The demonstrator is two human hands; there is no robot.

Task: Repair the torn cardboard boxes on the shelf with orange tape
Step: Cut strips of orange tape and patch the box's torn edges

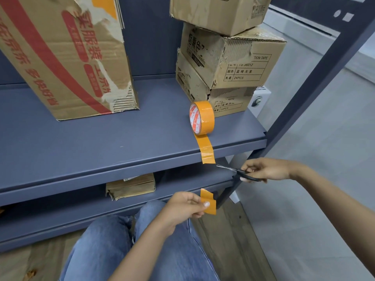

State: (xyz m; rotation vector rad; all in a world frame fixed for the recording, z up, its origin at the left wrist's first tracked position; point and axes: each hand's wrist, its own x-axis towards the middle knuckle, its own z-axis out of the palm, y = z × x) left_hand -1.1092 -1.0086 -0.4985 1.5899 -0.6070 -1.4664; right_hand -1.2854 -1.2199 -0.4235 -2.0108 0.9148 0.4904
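The left hand [187,205] pinched a cut tape strip [208,201]; at two o'clock, the right hand [265,169] gripped scissors [241,173], ready for patching boxes.

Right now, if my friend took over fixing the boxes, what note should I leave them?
Left hand: pinches a cut strip of orange tape, free of the roll.
Right hand: holds the scissors, blades pointing at the tape tail.
The roll stands on edge on the shelf, its tail hanging over the front lip.
Done: one strip cut. The big box already has some orange tape near its top.
Left: stick the strip over a tear. The big box's right edge is still ragged, and the stacked boxes show torn corners with no orange tape.
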